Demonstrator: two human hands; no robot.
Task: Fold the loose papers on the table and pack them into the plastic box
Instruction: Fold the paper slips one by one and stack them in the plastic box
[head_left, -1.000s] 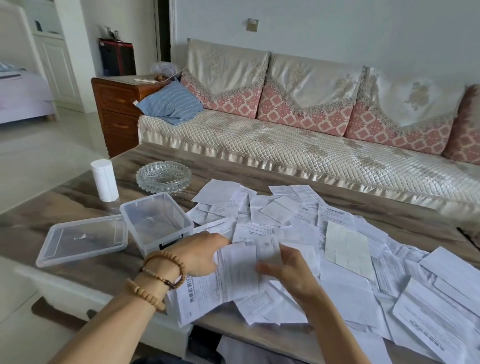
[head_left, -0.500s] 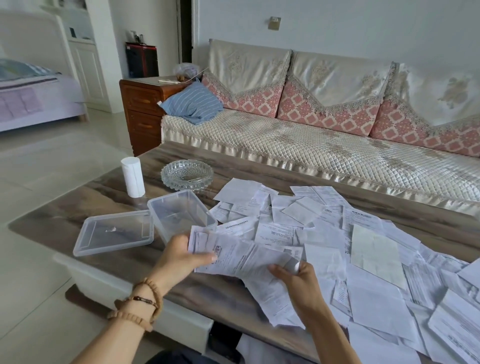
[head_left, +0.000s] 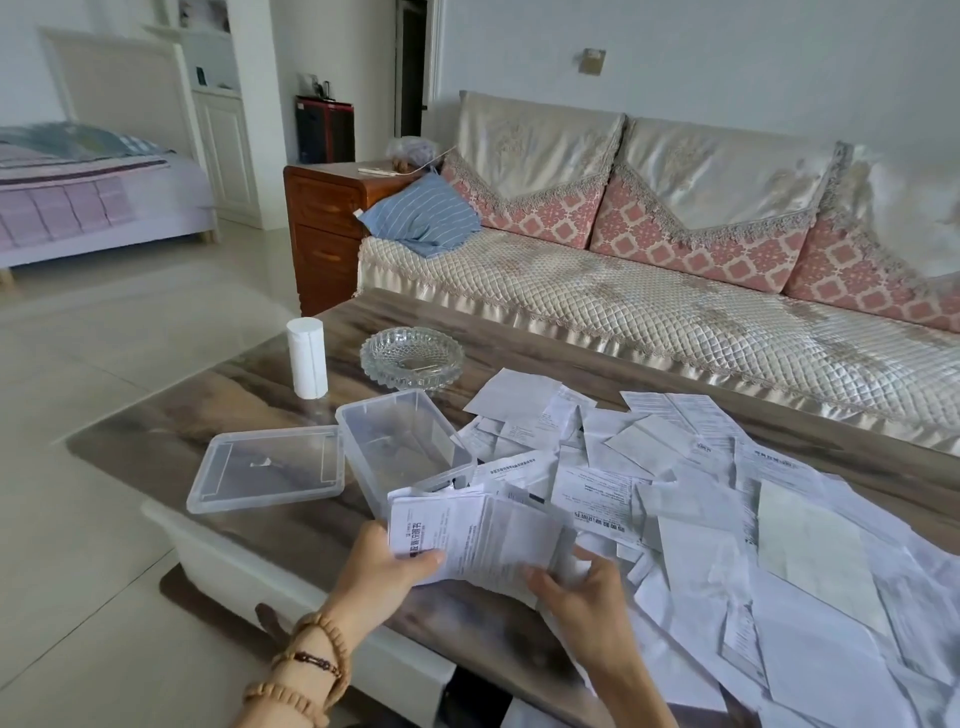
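A printed sheet of paper (head_left: 478, 535) is held above the near edge of the counter (head_left: 291, 395), just in front of the plastic box (head_left: 405, 447). Its long axis runs left to right across the view, and the bold heading sits at its left end, the lettering turned sideways. The left hand (head_left: 384, 566) pinches the sheet's left end, thumb on top and fingers curled beneath. The right hand (head_left: 576, 587) grips the lower right edge, fingers bent around the paper. The sheet shows a crease near its middle, with the right part lying paler and flatter.

The plastic box is clear and rectangular, standing open with its long axis angled away toward the left rear. Whether anything lies inside is hard to tell; only the counter's grain and a faint glare show through it. Its clear lid (head_left: 267, 467) lies flat on the counter, touching the box's left side.

The loose papers (head_left: 727, 519) spread in an overlapping heap from beside the box to the right edge of the view. Behind the box stand a cut-glass dish (head_left: 413, 358) and an upright white roll (head_left: 306, 358). Beaded bracelets (head_left: 311, 660) circle the left wrist.
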